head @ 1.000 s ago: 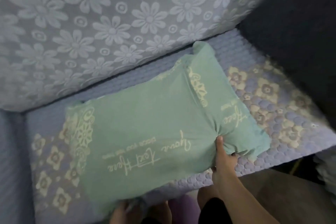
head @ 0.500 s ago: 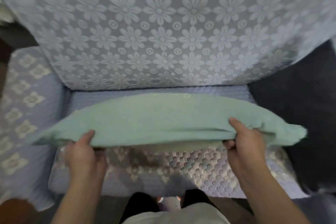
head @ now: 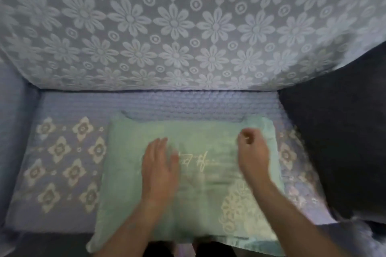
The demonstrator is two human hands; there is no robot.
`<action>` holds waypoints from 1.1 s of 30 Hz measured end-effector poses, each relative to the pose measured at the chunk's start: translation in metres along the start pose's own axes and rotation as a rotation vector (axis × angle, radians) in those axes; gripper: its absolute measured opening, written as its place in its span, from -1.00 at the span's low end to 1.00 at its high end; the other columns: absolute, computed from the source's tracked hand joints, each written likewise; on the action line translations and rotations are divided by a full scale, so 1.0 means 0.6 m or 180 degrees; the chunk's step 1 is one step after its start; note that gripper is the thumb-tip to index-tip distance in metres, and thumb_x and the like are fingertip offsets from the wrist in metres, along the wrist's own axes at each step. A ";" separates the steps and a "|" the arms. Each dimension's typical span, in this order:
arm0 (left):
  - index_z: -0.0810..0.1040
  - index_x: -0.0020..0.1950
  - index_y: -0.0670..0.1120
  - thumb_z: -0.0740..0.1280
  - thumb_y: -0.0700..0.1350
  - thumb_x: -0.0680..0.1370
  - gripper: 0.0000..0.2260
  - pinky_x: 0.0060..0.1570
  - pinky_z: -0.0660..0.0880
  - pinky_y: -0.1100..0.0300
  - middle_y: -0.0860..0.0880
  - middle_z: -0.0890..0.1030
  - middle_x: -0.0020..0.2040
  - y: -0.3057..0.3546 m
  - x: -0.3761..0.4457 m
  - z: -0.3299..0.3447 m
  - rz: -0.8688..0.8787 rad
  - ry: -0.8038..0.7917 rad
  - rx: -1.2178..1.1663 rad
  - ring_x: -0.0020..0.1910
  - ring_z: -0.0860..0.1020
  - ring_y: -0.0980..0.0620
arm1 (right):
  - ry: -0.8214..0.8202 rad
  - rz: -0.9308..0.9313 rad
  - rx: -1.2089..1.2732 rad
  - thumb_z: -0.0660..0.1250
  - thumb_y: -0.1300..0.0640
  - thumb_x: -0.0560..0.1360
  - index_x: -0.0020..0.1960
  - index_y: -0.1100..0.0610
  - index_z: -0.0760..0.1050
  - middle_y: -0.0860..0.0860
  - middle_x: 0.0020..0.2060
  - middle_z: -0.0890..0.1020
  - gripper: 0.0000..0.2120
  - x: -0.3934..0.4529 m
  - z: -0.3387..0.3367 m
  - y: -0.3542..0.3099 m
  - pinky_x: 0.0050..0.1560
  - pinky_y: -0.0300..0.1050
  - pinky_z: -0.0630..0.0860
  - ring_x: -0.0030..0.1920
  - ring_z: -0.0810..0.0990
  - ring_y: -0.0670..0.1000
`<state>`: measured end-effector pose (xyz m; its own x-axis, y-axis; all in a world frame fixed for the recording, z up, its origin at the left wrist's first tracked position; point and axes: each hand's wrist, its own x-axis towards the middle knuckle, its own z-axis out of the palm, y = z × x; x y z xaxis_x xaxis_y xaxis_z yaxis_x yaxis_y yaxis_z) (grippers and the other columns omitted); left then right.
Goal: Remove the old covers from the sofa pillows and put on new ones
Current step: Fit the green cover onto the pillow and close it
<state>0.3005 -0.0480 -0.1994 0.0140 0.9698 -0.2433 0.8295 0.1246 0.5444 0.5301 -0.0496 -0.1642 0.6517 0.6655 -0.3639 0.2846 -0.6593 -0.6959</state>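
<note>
The green pillow [head: 188, 173] is lying flat on the sofa seat [head: 62, 173]. The left hand [head: 159, 170] is hovering or pressing with straight fingers; the right hand [head: 251, 153] is curling loosely, holding nothing. Judging by this, they are smoothing the cover; next comes checking its opening

Pillow [head: 188, 194]: on seat [head: 62, 173], before backrest [head: 188, 37]
Hands: left hand [head: 159, 170], right hand [head: 252, 154], over pillow

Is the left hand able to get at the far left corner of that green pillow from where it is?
Probably yes. The left hand lies flat on the green pillow, fingers straight, and nothing covers the pillow's far left corner; only bare cover lies between.
</note>
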 end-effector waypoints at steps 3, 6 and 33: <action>0.39 0.51 -0.07 0.16 0.00 0.59 -0.52 0.48 0.22 -0.23 -0.24 0.36 0.52 -0.015 -0.046 0.066 0.0588 -0.0287 0.0895 0.53 0.28 -0.29 | -0.0555 -0.1687 -0.0587 0.22 0.05 0.54 0.24 0.11 0.51 0.08 0.25 0.54 -0.68 -0.120 0.089 0.005 0.42 -0.14 0.28 0.30 0.44 0.08; 0.32 0.57 -0.07 0.06 0.00 0.57 -0.44 0.46 0.18 -0.32 -0.26 0.28 0.57 -0.083 -0.014 0.096 0.0597 -0.0408 0.1486 0.54 0.24 -0.36 | -0.0799 -0.2521 -0.1169 0.20 0.01 0.59 0.45 0.04 0.38 0.13 0.47 0.38 -0.57 -0.153 0.161 0.017 0.54 0.05 0.12 0.51 0.24 0.15; 0.10 0.65 0.03 0.07 0.21 0.64 -0.39 0.45 0.12 -0.34 -0.31 0.14 0.60 -0.423 -0.034 0.020 -0.0911 -0.0735 0.1215 0.53 0.17 -0.41 | -0.0305 0.0461 -0.3028 -0.13 -0.36 0.61 0.63 -0.08 -0.20 0.11 0.63 -0.11 -0.31 -0.032 0.025 0.380 0.56 0.28 -0.13 0.61 -0.13 0.25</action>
<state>0.0963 -0.1020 -0.3424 -0.1559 0.8315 -0.5331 0.9618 0.2507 0.1098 0.5720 -0.2072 -0.3251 0.6771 0.5534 -0.4850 0.6838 -0.7168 0.1367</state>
